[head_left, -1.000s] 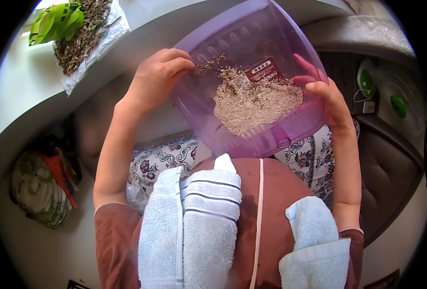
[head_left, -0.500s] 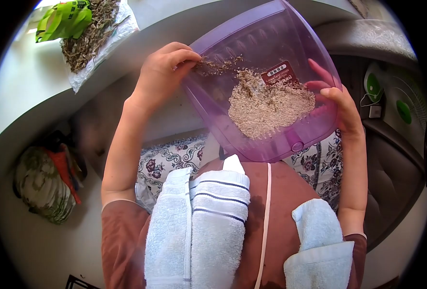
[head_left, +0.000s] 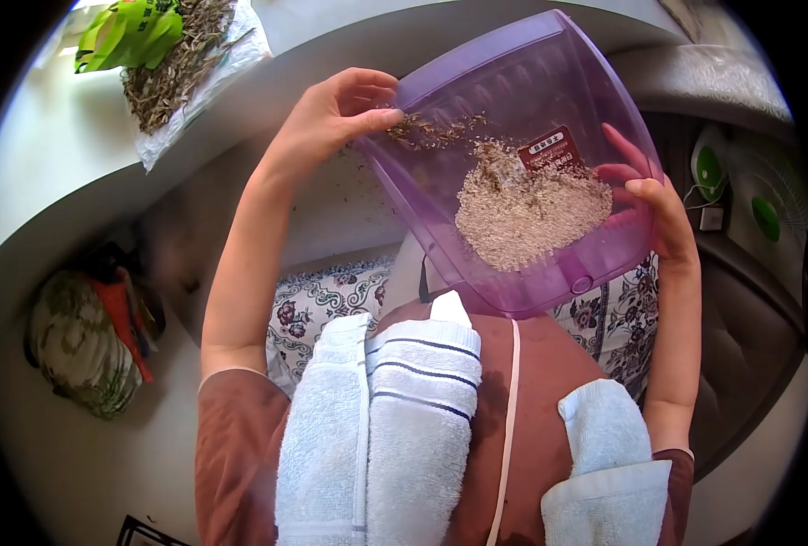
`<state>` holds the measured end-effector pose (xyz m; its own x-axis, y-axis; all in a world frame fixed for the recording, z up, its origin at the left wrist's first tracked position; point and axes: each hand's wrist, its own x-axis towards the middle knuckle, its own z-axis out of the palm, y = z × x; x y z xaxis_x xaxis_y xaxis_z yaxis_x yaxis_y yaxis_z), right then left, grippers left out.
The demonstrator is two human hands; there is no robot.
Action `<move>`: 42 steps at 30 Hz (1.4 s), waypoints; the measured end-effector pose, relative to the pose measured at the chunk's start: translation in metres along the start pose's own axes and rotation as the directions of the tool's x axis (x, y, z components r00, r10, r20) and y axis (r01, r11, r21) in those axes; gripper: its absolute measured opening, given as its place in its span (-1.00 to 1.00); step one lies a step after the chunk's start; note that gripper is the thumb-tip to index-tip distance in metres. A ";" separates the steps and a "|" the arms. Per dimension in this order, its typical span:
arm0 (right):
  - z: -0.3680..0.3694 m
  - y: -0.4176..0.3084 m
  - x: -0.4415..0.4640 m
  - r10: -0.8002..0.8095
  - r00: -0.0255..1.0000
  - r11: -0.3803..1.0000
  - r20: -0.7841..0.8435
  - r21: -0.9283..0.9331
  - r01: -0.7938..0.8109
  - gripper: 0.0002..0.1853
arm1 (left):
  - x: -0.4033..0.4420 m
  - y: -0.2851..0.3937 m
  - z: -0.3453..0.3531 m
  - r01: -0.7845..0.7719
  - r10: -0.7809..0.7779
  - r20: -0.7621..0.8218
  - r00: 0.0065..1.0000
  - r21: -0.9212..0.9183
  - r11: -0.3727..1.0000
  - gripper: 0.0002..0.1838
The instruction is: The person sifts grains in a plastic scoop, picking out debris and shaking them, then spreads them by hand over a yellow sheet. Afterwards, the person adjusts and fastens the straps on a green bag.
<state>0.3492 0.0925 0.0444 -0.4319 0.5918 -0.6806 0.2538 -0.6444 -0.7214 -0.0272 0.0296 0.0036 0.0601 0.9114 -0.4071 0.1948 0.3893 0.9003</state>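
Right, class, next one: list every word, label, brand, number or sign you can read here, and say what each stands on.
Dark red label in the purple container: characters on a white strip with fainter lines below, too small and blurred to quote.
Green bag: dark characters, also too blurred to quote.
Nothing else shows readable text or numbers.

A pale floor (head_left: 135,469) is seen below a curved white worktop (head_left: 53,173); at right, dark brown padded furniture (head_left: 736,350) is set near a fan (head_left: 765,219).
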 end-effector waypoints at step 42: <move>0.004 -0.001 0.000 0.046 0.999 0.997 -0.010 -0.062 -0.047 -0.12 | -0.004 -0.026 0.015 -0.076 0.060 0.096 0.994 0.179 0.981 -0.38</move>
<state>0.3452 0.0910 0.0460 -0.4108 0.5662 -0.7146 0.3267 -0.6403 -0.6952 -0.0175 0.0138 -0.0211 0.1656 0.9160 -0.3655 0.3619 0.2883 0.8865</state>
